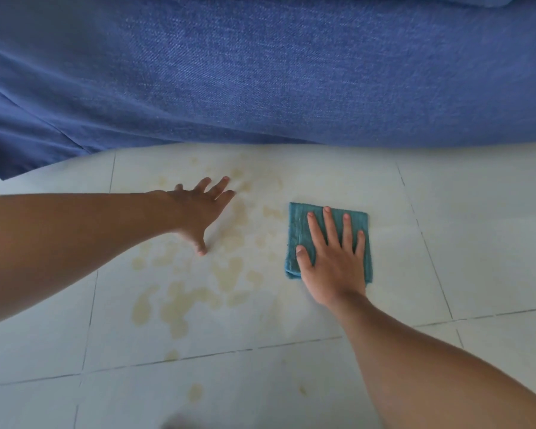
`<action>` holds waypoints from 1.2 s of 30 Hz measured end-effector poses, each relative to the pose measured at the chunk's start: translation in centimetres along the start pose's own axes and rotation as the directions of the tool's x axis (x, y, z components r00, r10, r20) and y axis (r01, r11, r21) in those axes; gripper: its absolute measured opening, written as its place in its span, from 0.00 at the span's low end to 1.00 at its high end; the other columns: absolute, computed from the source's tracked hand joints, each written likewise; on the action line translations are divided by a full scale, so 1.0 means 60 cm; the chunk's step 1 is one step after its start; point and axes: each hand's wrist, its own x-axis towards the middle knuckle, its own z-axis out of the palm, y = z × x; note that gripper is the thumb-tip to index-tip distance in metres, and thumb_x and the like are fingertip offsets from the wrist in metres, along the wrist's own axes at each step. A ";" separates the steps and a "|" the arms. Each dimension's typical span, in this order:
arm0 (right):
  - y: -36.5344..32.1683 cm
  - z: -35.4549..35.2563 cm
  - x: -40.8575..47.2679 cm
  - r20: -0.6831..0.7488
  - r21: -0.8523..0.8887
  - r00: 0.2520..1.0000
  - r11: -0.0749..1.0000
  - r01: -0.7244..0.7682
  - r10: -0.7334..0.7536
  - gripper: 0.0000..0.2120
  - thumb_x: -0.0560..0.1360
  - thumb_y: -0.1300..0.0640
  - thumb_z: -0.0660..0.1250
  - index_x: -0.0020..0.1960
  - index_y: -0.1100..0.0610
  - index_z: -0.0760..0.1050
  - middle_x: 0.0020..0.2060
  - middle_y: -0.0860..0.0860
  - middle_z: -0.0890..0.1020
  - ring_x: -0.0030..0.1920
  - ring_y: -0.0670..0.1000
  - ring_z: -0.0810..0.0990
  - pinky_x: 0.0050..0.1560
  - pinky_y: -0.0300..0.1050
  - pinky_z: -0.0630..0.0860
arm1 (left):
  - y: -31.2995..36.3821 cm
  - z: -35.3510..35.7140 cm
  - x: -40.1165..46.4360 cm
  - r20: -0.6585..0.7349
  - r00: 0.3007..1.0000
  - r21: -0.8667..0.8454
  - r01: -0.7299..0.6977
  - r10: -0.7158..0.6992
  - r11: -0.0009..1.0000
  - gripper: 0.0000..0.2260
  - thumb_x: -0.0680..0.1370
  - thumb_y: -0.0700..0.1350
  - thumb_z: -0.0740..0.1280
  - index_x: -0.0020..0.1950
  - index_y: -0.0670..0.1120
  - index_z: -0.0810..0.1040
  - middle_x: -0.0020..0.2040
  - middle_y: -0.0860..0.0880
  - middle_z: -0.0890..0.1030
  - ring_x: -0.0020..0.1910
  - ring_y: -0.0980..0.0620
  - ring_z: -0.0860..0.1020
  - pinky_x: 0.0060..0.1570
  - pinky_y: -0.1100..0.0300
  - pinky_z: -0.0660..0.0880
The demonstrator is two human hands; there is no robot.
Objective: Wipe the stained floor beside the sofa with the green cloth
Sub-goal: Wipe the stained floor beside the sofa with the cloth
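A folded green cloth lies flat on the pale tiled floor, to the right of the stain. My right hand presses down on it with the fingers spread and pointing toward the sofa. The stain is a patch of yellowish blotches spread over the tile between my two hands and nearer to me. My left hand rests on the floor at the stain's far left side, fingers apart and holding nothing. The blue fabric sofa fills the upper half of the view.
The sofa's lower edge runs across the view just beyond both hands. A loose flap of blue cover hangs to the floor at far left. Smaller yellowish spots lie on the tiles nearer to me. Grey grout lines cross the floor.
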 end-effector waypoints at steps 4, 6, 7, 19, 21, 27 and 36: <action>-0.035 0.033 -0.094 -0.093 0.150 0.951 0.948 -0.281 0.296 0.34 0.78 0.38 0.47 0.83 0.46 0.51 0.83 0.50 0.50 0.82 0.60 0.47 0.79 0.66 0.45 | 0.008 -0.006 0.015 -0.019 1.000 0.013 -0.013 0.013 1.000 0.62 0.65 0.57 0.80 0.80 0.49 0.36 0.79 0.48 0.30 0.80 0.42 0.40 0.71 0.32 0.59; -0.065 0.049 -0.158 -0.104 0.194 0.911 0.907 -0.374 0.398 0.35 0.78 0.39 0.51 0.82 0.49 0.56 0.82 0.52 0.56 0.81 0.62 0.52 0.78 0.68 0.48 | 0.006 -0.005 0.020 -0.016 1.000 -0.001 -0.015 0.015 1.000 0.63 0.64 0.57 0.81 0.80 0.50 0.35 0.79 0.49 0.30 0.80 0.42 0.40 0.71 0.32 0.59; -0.077 0.055 -0.183 -0.096 0.204 0.903 0.896 -0.394 0.419 0.35 0.77 0.39 0.53 0.82 0.50 0.58 0.82 0.53 0.58 0.81 0.63 0.54 0.78 0.68 0.49 | 0.005 -0.004 0.022 -0.015 1.000 -0.011 -0.016 0.016 1.000 0.63 0.63 0.57 0.81 0.80 0.51 0.35 0.79 0.49 0.30 0.80 0.43 0.40 0.71 0.32 0.59; -0.075 0.059 -0.208 -0.029 0.156 0.944 0.935 -0.319 0.328 0.36 0.78 0.38 0.51 0.83 0.48 0.52 0.83 0.52 0.50 0.82 0.62 0.46 0.78 0.69 0.45 | 0.002 0.017 -0.004 0.006 0.998 -0.020 -0.058 0.058 0.998 0.56 0.71 0.59 0.74 0.79 0.51 0.33 0.79 0.50 0.30 0.80 0.44 0.39 0.71 0.36 0.63; -0.060 0.055 -0.209 -0.020 0.130 0.974 0.967 -0.219 0.224 0.35 0.78 0.38 0.51 0.83 0.47 0.52 0.83 0.52 0.50 0.82 0.62 0.44 0.78 0.68 0.45 | 0.005 0.024 -0.011 0.027 0.998 -0.008 -0.060 0.060 0.998 0.56 0.71 0.59 0.74 0.79 0.51 0.33 0.79 0.50 0.30 0.80 0.44 0.39 0.71 0.36 0.63; 0.001 0.048 -0.248 0.063 0.033 0.956 0.958 0.284 -0.286 0.35 0.79 0.39 0.55 0.83 0.43 0.49 0.83 0.50 0.46 0.82 0.61 0.41 0.77 0.67 0.44 | 0.021 0.028 -0.034 0.062 0.996 -0.016 -0.068 0.069 0.998 0.55 0.71 0.59 0.74 0.80 0.50 0.34 0.79 0.51 0.29 0.80 0.44 0.38 0.72 0.36 0.60; 0.044 0.053 -0.244 -0.005 0.026 0.994 0.993 0.111 -0.111 0.35 0.77 0.38 0.55 0.82 0.44 0.53 0.83 0.47 0.51 0.82 0.59 0.48 0.78 0.65 0.48 | 0.042 0.051 -0.049 0.066 0.994 0.016 -0.093 0.092 0.996 0.57 0.71 0.60 0.74 0.79 0.50 0.32 0.78 0.50 0.27 0.79 0.43 0.37 0.71 0.37 0.63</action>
